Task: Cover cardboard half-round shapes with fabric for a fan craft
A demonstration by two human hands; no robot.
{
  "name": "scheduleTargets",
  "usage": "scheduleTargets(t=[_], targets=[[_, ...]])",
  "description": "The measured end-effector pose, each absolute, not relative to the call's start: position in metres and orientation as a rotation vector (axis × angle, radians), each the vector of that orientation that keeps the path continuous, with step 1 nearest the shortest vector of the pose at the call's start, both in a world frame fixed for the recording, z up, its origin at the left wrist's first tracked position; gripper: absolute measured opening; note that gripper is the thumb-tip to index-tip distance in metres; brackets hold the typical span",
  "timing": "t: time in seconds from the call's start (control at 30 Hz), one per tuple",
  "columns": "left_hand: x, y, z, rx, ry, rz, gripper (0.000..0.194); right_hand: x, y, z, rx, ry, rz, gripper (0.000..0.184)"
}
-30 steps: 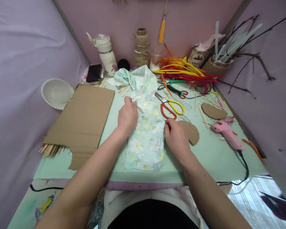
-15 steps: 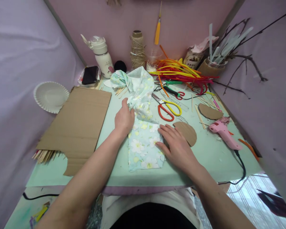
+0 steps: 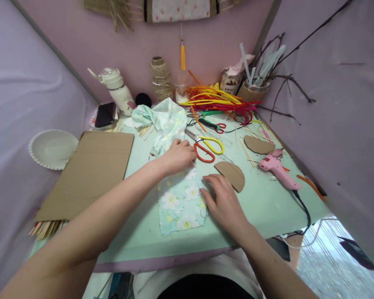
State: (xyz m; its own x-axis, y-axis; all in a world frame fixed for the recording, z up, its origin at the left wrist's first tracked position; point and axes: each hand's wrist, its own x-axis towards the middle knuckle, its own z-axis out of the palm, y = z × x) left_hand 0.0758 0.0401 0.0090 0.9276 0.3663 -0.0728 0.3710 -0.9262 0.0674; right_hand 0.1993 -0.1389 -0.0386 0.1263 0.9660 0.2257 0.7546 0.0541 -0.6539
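A pale mint floral cloth (image 3: pixel 181 211) lies with its near part flat and its far part bunched (image 3: pixel 170 118) on the table. My left hand (image 3: pixel 179 157) reaches across the middle of the cloth, its fingers bent down at the right side; their tips are mostly hidden. Beside the cloth's right edge rests my right hand (image 3: pixel 222 199), fingers apart and loosely curved, with nothing held. Scissors (image 3: pixel 207 145) with one red and one yellow handle lie just past my left fingertips. A cut cardboard piece (image 3: pixel 232 174) with a rounded edge sits beyond my right hand.
A large cardboard sheet (image 3: pixel 90 174) and a paper plate (image 3: pixel 53 149) are at left. On the right are a pink glue gun (image 3: pixel 279 170) with its cord and another cardboard piece (image 3: pixel 258 144). A bottle (image 3: pixel 116 91), twine spool (image 3: pixel 162 79) and coloured pipe cleaners (image 3: pixel 218 97) stand or lie behind.
My left hand has moved from the cloth's left side across to its right side, near the scissors. My right hand has come slightly off the cloth's edge. The view has shifted upward.
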Motion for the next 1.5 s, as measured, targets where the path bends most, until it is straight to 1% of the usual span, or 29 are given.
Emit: scheduleTargets(t=[0.13,0.3,0.37,0.47,0.6,0.7,0.73,0.8,0.87,0.93,1.03,1.1,1.2,1.3,1.4,1.47,1.5], targets=[[0.070,0.042,0.013,2.952,0.562,-0.066,0.013,0.201,-0.136,-0.037,-1.739,-1.602,0.497,0.027],[0.059,0.036,0.028,2.869,0.474,0.039,0.010,0.192,-0.124,-0.035,-1.665,-1.348,0.687,0.046],[0.055,0.035,0.034,2.838,0.459,0.060,0.010,0.187,-0.119,-0.033,-1.640,-1.236,0.764,0.048],[0.049,0.034,0.042,2.800,0.433,0.103,0.011,0.183,-0.118,-0.027,-1.657,-1.135,0.899,0.040],[0.045,0.036,0.049,2.777,0.443,0.135,0.014,0.184,-0.133,-0.018,-1.725,-1.198,1.013,0.027],[0.053,0.033,0.050,2.805,0.463,0.132,0.017,0.186,-0.151,-0.014,-1.773,-1.261,1.044,0.010],[0.057,0.031,0.049,2.832,0.468,0.129,0.018,0.187,-0.157,-0.013,-1.775,-1.256,1.083,0.007],[0.069,0.026,0.043,2.910,0.467,0.111,0.018,0.187,-0.168,-0.012,-1.736,-1.189,1.259,0.011],[0.080,0.021,0.032,3.007,0.438,0.084,0.016,0.189,-0.176,-0.012,-1.680,-1.078,1.488,0.010],[0.089,0.017,0.016,3.100,0.393,0.078,0.012,0.195,-0.186,-0.011,-1.730,-1.076,1.567,0.016],[0.093,0.014,-0.006,3.212,0.362,0.162,0.014,0.209,-0.202,-0.006,-1.981,-1.400,1.352,0.032],[0.090,0.012,-0.011,3.229,0.371,0.270,0.019,0.221,-0.212,0.000,-2.093,-1.635,1.184,0.037],[0.075,0.010,-0.001,3.126,0.418,0.460,0.026,0.228,-0.215,0.011,-2.043,-1.803,0.889,0.028],[0.048,0.004,0.016,2.909,0.694,0.673,0.025,0.214,-0.200,0.017,-1.702,-1.907,0.620,0.016],[0.010,-0.012,0.021,2.614,1.145,0.805,0.014,0.187,-0.180,0.012,-1.420,-2.025,0.647,0.008],[-0.013,-0.033,0.015,2.431,1.331,0.793,0.005,0.171,-0.173,0.006,-1.353,-2.081,0.737,0.013],[-0.023,-0.047,0.010,2.366,1.372,0.767,0.003,0.165,-0.172,0.002,-1.342,-2.114,0.770,0.017]])
